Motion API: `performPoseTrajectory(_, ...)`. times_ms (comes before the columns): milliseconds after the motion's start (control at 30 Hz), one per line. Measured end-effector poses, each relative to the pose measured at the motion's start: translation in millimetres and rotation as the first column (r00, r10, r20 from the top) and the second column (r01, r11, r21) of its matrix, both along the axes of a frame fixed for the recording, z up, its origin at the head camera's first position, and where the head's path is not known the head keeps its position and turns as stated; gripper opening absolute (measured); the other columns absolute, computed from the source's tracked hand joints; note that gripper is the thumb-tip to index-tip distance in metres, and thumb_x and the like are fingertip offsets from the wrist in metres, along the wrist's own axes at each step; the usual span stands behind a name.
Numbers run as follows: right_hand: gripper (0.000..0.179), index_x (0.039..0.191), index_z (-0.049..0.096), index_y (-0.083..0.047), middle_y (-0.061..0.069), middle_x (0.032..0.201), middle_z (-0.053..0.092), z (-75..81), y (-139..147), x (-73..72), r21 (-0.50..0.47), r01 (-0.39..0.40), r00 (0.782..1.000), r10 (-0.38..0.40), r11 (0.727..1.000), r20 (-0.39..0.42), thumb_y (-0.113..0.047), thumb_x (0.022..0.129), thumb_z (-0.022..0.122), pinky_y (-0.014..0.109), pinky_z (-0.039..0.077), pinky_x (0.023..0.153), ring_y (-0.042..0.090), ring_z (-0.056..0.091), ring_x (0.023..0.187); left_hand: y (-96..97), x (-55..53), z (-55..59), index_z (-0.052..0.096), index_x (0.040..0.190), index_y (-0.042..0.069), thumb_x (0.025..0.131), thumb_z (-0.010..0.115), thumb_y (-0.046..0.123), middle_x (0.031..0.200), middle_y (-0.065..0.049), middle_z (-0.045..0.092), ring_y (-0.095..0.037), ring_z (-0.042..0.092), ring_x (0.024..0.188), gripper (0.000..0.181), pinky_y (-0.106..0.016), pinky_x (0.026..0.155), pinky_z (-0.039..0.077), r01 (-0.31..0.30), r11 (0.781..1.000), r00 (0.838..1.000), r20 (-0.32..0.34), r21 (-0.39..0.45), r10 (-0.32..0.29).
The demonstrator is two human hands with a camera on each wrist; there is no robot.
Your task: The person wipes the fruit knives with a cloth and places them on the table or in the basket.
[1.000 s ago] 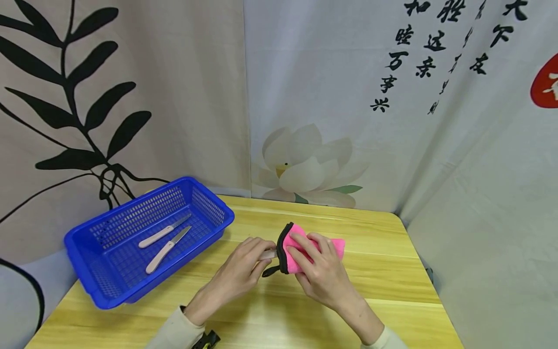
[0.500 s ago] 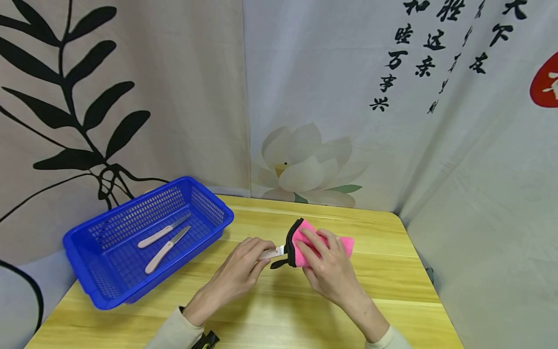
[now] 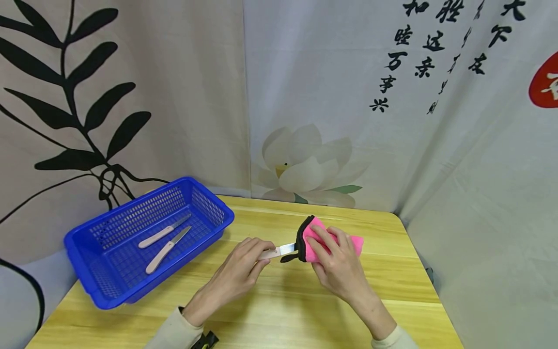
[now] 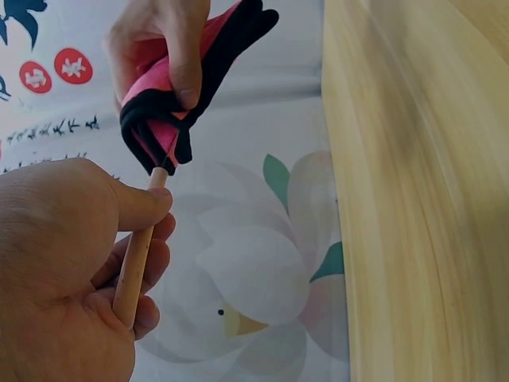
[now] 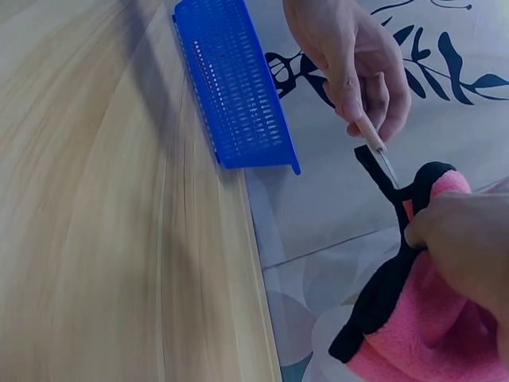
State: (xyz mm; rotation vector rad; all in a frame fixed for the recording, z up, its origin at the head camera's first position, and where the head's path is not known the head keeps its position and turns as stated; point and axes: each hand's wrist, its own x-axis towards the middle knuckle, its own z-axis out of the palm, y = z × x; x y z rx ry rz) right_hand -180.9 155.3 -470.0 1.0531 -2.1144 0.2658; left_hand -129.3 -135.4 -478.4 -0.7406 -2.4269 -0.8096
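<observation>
My left hand (image 3: 239, 267) grips the light wooden handle of a knife (image 4: 137, 267), thumb on one side and fingers curled round the other. A pink cloth (image 3: 320, 247) with black edging and a black hanging loop is folded about the blade, and my right hand (image 3: 342, 271) pinches it there from outside. A short stretch of bare blade shows between the handle and the black edge; the cloth hides the rest. In the right wrist view the cloth (image 5: 429, 326) hangs in loose folds below my fingers.
At the left of the wooden table (image 3: 244, 320) stands a blue plastic basket (image 3: 111, 303). Two knives lie in it, one knife (image 3: 156, 237) behind the other knife (image 3: 167, 251). A printed curtain (image 3: 305, 87) hangs behind the table. A dark object (image 3: 206, 341) lies by my left sleeve.
My right hand and the cloth have slid to the right along the blade, away from the handle, so more metal shows. My left hand has stayed nearly still.
</observation>
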Motion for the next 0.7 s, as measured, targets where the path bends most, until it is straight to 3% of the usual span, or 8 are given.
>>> performPoseTrajectory(267,0.047,0.13,0.081,-0.004,0.021,0.145,0.074,0.1,10,-7.8,-0.01,0.014,1.0,-0.015,1.0,-0.02,-0.007,0.083,0.078,0.057,0.056,0.096,0.046,0.062,0.122,-1.6,-0.3,0.0,0.075,0.126,0.009,0.101,0.08,0.001,0.111,-0.001,0.078,-0.013,0.068,0.096,0.026,-0.032,0.085,0.058,0.002,1.0,1.0,-0.01,0.004,-0.002)
performPoseTrajectory(433,0.045,0.131,0.08,-0.003,0.02,0.147,0.073,3.8,17,-8.2,-0.025,0.039,0.999,-0.039,0.999,-0.026,-0.009,0.087,0.072,0.057,0.054,0.097,0.046,0.062,0.124,-5.1,-0.3,0.3,0.074,0.129,0.009,0.103,0.078,0.002,0.113,0.0,0.078,-0.014,0.068,0.1,0.027,-0.032,0.087,0.06,-0.024,1.0,0.998,0.052,-0.004,0.025)
performPoseTrajectory(533,0.043,0.13,0.08,-0.003,0.02,0.148,0.073,6.6,14,-6.1,-0.055,0.011,0.999,-0.013,0.998,-0.042,-0.011,0.089,0.069,0.057,0.052,0.096,0.047,0.062,0.124,-6.5,-0.6,1.3,0.074,0.128,0.009,0.104,0.078,0.002,0.113,-0.001,0.078,-0.014,0.068,0.1,0.026,-0.032,0.087,0.06,-0.032,0.999,0.997,0.069,-0.004,0.032)
performPoseTrajectory(700,0.044,0.127,0.081,-0.004,0.019,0.143,0.075,7.1,-5,1.6,-0.08,-0.084,0.993,0.077,0.993,-0.093,-0.009,0.085,0.071,0.054,0.053,0.093,0.045,0.063,0.12,-4.4,-2.9,0.4,0.073,0.126,0.007,0.101,0.081,0.0,0.11,-0.003,0.078,-0.015,0.069,0.097,0.026,-0.034,0.087,0.06,-0.009,1.0,1.0,0.025,-0.012,0.009)
